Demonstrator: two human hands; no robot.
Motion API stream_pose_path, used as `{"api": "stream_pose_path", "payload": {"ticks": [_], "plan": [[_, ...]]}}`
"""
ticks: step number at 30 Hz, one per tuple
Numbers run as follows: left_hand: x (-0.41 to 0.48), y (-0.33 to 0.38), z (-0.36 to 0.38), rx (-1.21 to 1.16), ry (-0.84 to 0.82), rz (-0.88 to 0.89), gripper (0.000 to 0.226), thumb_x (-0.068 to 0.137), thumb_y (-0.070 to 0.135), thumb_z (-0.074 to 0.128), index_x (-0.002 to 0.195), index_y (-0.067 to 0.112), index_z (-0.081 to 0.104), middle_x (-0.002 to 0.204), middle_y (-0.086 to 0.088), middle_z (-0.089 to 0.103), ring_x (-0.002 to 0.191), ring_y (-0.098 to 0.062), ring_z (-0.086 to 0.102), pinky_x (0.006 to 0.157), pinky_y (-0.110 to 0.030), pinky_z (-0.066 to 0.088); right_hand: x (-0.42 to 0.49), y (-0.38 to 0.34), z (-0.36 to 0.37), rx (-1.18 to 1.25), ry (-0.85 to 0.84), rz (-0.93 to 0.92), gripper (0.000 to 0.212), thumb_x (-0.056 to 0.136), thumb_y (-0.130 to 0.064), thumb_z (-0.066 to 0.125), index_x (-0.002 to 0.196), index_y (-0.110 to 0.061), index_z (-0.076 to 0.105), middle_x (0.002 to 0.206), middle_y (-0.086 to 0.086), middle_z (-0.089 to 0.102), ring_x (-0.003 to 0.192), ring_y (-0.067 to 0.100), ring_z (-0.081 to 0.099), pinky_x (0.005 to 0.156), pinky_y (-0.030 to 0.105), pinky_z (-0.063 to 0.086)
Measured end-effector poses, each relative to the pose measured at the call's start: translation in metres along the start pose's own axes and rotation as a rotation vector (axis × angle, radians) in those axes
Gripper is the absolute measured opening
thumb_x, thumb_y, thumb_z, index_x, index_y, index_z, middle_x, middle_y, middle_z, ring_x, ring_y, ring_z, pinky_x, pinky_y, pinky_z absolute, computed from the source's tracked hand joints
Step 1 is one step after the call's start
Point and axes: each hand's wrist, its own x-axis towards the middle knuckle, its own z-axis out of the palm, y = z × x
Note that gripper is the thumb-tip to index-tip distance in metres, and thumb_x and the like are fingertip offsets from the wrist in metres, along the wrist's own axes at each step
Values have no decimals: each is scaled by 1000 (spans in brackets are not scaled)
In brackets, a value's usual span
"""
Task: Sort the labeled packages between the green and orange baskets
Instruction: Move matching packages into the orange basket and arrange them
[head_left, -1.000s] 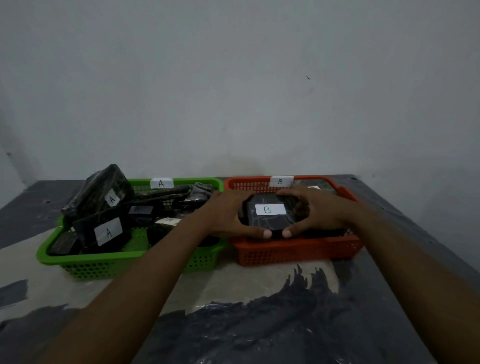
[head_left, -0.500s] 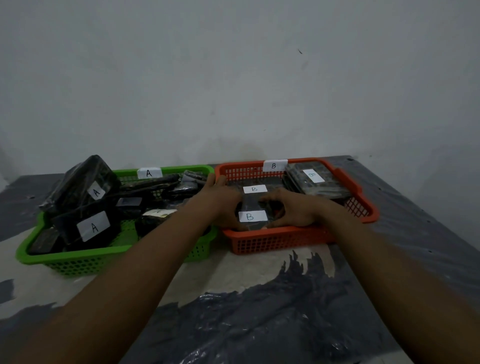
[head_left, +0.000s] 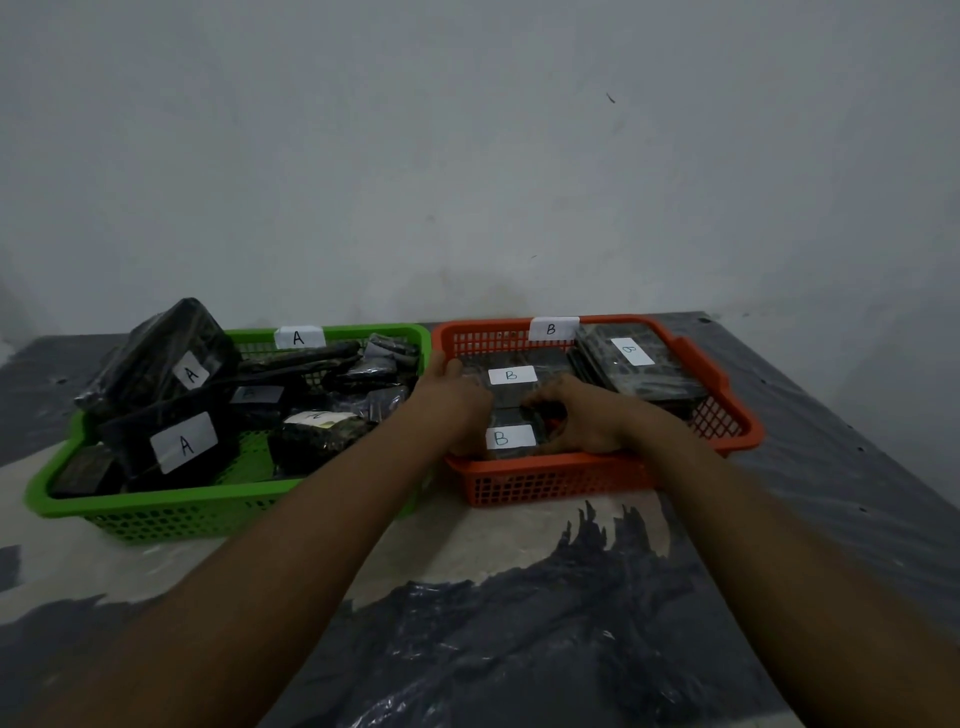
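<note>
Both the left hand (head_left: 457, 410) and right hand (head_left: 577, 417) curl round the front B package (head_left: 510, 439) inside the orange basket (head_left: 545, 486). The green basket (head_left: 208, 503) stands just beside.

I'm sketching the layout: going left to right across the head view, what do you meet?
The green basket, left hand, front B package gripped by both hands, right hand, tilted B package, orange basket's right rim.

light was dim and flat | shadows were soft | weak sheen lay on near surface (head_left: 519, 649) | edges bowed | detail grainy
</note>
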Motion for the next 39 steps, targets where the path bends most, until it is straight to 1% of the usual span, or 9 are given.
{"api": "stream_pose_path", "payload": {"ticks": [7, 11, 13, 16, 21, 24, 27, 32, 39], "plan": [[4, 2, 0, 22, -32, -23, 51, 91, 41, 62, 138, 24, 52, 152, -10, 41, 141, -37, 25, 117, -58, 5, 1, -9, 0, 34, -2, 23, 70, 79, -28, 83, 142, -18, 53, 140, 2, 58, 124, 19, 57, 108, 40, 47], [2, 0, 2, -20, -1, -11, 47, 92, 40, 61, 136, 26, 55, 147, -7, 46, 138, -34, 30, 116, -58, 5, -4, -12, 1, 61, 21, 15, 67, 79, -29, 83, 139, -19, 55, 139, 1, 57, 117, 14, 56, 102, 31, 46], [-1, -4, 3, -96, 42, 15, 50, 90, 48, 62, 135, 28, 56, 144, -4, 49, 136, -32, 35, 116, -60, 3, -5, -15, 3, 51, 46, -6, 63, 81, -28, 82, 137, -17, 57, 137, 2, 56, 110, 9, 52, 96, 24, 43], [-10, -12, 5, -315, 148, 40, 69, 79, 75, 59, 131, 30, 58, 131, 2, 60, 131, -26, 45, 115, -62, 2, -8, -19, 5, 0, 71, -12, 62, 82, -33, 79, 138, -16, 56, 139, 5, 53, 118, 16, 55, 103, 32, 47], [-35, -33, 12, -609, 505, 53, 51, 84, 68, 60, 115, 29, 70, 109, 11, 71, 105, -13, 63, 107, -52, 33, -6, -44, 7, -415, 256, 89, 55, 84, -57, 67, 133, -33, 58, 128, -1, 62, 113, 21, 62, 89, 41, 54], [-52, -58, 22, -738, 653, 33, 32, 88, 53, 66, 103, 26, 74, 97, 9, 72, 86, -11, 65, 77, -32, 52, 6, -77, 14, -295, 507, -6, 33, 91, -52, 59, 115, -31, 68, 114, -4, 70, 102, 20, 67, 76, 35, 54], [-71, -91, 36, -806, 695, -80, 22, 90, 42, 67, 97, 22, 75, 93, 7, 73, 83, -11, 66, 71, -28, 51, 24, -112, 22, -104, 596, -70, 23, 94, -42, 57, 106, -27, 70, 106, -3, 71, 99, 21, 66, 77, 38, 55], [-107, -153, 70, -752, 600, -279, 19, 94, 32, 63, 97, 17, 75, 92, -2, 73, 86, -20, 67, 76, -37, 56, 57, -139, 33, 8, 576, -145, 16, 92, -36, 62, 100, -27, 73, 111, 2, 64, 110, 24, 56, 85, 40, 52], [-108, -180, 102, -342, 174, -326, 29, 100, 31, 54, 122, 18, 66, 117, -8, 69, 105, -27, 65, 88, -38, 51, 78, -132, 65, 148, 532, -79, 26, 99, -37, 57, 115, -19, 68, 140, 8, 46, 136, 26, 32, 110, 40, 31]]}}
